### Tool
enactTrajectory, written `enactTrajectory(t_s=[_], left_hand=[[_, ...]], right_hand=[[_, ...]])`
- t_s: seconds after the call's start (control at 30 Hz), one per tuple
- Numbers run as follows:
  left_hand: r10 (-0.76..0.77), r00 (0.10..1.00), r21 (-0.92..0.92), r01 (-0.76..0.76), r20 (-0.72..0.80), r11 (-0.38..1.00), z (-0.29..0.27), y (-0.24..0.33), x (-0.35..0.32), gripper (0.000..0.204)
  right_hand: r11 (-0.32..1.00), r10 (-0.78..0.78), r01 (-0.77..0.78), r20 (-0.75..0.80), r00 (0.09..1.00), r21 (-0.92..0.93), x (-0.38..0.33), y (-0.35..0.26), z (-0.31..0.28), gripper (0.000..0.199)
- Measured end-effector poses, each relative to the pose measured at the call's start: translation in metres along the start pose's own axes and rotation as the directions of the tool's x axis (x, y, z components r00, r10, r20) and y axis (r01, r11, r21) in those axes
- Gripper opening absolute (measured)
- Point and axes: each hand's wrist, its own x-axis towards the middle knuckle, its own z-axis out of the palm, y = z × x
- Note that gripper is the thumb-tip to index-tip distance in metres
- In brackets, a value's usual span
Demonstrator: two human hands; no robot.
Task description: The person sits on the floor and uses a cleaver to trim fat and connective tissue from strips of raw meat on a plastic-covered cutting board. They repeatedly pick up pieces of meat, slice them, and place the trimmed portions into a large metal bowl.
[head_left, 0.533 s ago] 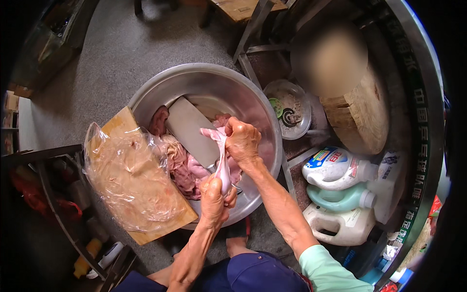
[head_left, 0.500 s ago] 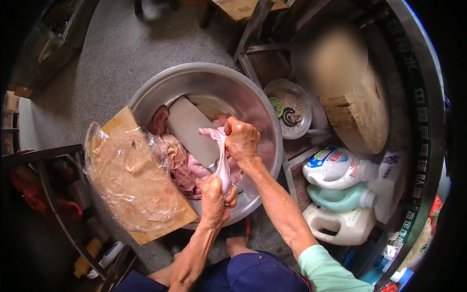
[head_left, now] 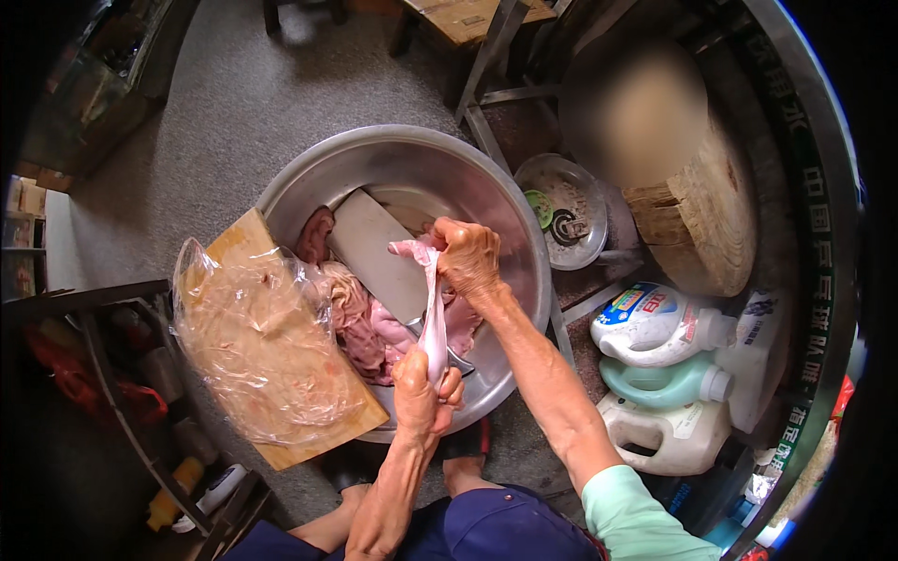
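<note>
A pink, slick strip of raw offal (head_left: 433, 323), perhaps a piece of gut, is stretched between my hands above a wide metal basin (head_left: 402, 137). My left hand (head_left: 424, 391) is closed around its near end. With bent fingers, my right hand (head_left: 468, 254) grips the far part, and a short end sticks out to its left. Beneath them a cleaver (head_left: 379, 251) lies in the basin, its broad blade toward the far left; its metal handle is partly hidden behind the strip and my left hand. More pink offal (head_left: 360, 323) is heaped around the blade.
A wooden board (head_left: 245, 234) covered with clear plastic film (head_left: 271, 346) rests across the basin's left rim. To the right are a clear round tub (head_left: 589, 206), a thick wooden block (head_left: 702, 224) and several plastic jugs (head_left: 664, 435). A wooden stool (head_left: 477, 21) stands beyond the basin.
My hands have drawn slightly farther apart, and the strip between them looks longer and narrower. Both hands keep their hold. The whole view has shifted a little.
</note>
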Motion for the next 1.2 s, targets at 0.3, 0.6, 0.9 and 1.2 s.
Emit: enactTrajectory(t_s=[0.3, 0.6, 0.9, 1.2], left_hand=[[0.170, 0.966, 0.815, -0.257, 0.195, 0.519, -0.031, 0.000, 0.009, 0.046], [0.590, 0.741, 0.710, -0.601, 0.321, 0.368, -0.018, 0.008, 0.046, 0.043], [0.403, 0.915, 0.335, -0.382, 0.007, 0.861, -0.011, 0.001, 0.039, 0.021], [0.305, 0.951, 0.087, -0.301, -0.044, 0.950, 0.003, 0.037, 0.001, 0.014]], right_hand=[[0.946, -0.298, 0.274, -0.135, 0.945, -0.173, -0.021, -0.029, -0.038, 0.016], [0.983, -0.184, 0.175, -0.228, 0.956, -0.062, -0.066, -0.055, -0.036, 0.023], [0.926, 0.282, -0.279, 0.027, 0.959, 0.254, -0.067, -0.049, -0.029, 0.031], [0.686, 0.394, -0.452, 0.232, 0.890, 0.570, -0.079, -0.048, -0.013, 0.019]])
